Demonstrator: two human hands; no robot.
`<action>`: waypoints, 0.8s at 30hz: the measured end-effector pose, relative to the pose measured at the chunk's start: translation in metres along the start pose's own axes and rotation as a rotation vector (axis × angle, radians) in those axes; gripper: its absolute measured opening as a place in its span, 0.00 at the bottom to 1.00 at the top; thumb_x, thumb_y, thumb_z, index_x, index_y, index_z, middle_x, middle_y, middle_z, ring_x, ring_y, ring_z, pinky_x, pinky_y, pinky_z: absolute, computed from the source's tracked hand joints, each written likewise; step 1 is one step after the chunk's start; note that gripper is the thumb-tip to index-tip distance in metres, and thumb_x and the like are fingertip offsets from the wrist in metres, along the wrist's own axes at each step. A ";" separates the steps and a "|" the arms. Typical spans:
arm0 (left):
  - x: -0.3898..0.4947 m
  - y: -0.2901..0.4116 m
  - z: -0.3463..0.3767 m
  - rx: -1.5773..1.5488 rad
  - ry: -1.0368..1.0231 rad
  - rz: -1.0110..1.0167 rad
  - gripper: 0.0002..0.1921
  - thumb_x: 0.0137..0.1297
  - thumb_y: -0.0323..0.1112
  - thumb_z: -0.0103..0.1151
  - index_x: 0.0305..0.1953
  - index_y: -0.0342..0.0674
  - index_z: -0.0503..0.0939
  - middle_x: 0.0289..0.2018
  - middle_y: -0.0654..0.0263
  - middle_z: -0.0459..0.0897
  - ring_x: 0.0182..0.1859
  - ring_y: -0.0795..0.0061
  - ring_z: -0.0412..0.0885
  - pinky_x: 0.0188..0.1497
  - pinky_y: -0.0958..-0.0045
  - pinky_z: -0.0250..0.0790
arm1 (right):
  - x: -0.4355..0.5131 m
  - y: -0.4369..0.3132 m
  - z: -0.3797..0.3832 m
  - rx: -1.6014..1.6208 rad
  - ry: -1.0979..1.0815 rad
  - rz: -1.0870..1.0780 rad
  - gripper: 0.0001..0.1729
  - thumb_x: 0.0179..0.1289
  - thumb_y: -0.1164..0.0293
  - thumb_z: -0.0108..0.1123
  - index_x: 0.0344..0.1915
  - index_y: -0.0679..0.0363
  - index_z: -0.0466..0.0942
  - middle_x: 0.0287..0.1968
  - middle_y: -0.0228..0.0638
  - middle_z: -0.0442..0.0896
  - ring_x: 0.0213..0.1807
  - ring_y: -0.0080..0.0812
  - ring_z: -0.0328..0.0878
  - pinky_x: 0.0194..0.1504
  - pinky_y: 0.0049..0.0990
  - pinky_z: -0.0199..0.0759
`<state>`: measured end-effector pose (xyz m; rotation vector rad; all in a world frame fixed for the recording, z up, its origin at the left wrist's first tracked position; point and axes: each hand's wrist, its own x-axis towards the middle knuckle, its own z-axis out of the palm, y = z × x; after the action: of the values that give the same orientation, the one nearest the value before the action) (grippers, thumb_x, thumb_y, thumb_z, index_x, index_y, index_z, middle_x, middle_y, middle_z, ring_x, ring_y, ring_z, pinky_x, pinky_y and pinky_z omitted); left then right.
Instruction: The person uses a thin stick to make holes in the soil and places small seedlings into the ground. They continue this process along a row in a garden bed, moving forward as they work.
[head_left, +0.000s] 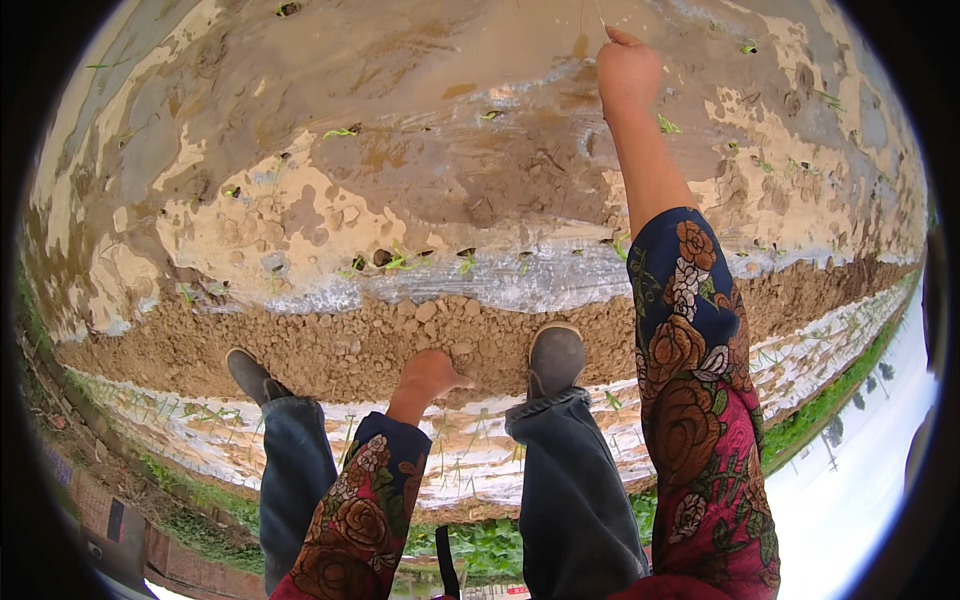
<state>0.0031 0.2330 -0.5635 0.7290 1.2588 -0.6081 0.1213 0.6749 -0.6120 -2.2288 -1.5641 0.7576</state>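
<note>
My right hand (628, 73) reaches far forward over wet, muddy plastic mulch film, closed on a thin wire-like tool (600, 13) whose far end is out of view. Muddy water (517, 37) lies before it. My left hand (429, 375) is low between my feet, at the strip of crumbly soil (330, 352), thumb held apart; its underside is hidden, so whether it holds anything does not show. Small green seedlings (397, 260) stand or droop at holes in the film (487, 281) between the two hands. A seedling (667, 125) lies just right of my right wrist.
My shoes (556, 356) stand on the soil strip. Behind them runs another film-covered bed (472, 442) with thin green shoots, then leafy plants (487, 551). A dark strap (447, 562) hangs between my legs. A brick-paved area (97, 495) lies at the lower left.
</note>
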 end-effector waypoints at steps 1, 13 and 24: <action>0.000 0.000 0.000 0.002 0.016 0.015 0.28 0.45 0.62 0.71 0.19 0.37 0.83 0.19 0.62 0.84 0.31 0.62 0.85 0.43 0.63 0.77 | 0.001 -0.002 -0.001 -0.019 -0.007 -0.019 0.22 0.54 0.71 0.52 0.48 0.48 0.86 0.45 0.45 0.86 0.47 0.44 0.83 0.47 0.37 0.77; 0.000 -0.001 0.000 0.017 0.001 0.014 0.30 0.45 0.64 0.71 0.17 0.38 0.83 0.19 0.63 0.83 0.29 0.62 0.85 0.42 0.64 0.77 | 0.008 -0.023 -0.013 -0.113 -0.028 -0.144 0.23 0.53 0.72 0.50 0.47 0.47 0.86 0.44 0.45 0.86 0.47 0.45 0.83 0.51 0.35 0.75; -0.001 0.000 -0.001 -0.013 -0.005 -0.002 0.29 0.46 0.63 0.71 0.16 0.38 0.82 0.17 0.62 0.82 0.28 0.62 0.84 0.42 0.63 0.76 | 0.011 -0.024 -0.028 -0.455 -0.096 -0.283 0.24 0.57 0.68 0.47 0.52 0.44 0.83 0.44 0.45 0.86 0.47 0.46 0.83 0.48 0.38 0.76</action>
<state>0.0026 0.2337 -0.5630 0.7153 1.2573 -0.6027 0.1225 0.6952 -0.5795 -2.2057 -2.2243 0.4666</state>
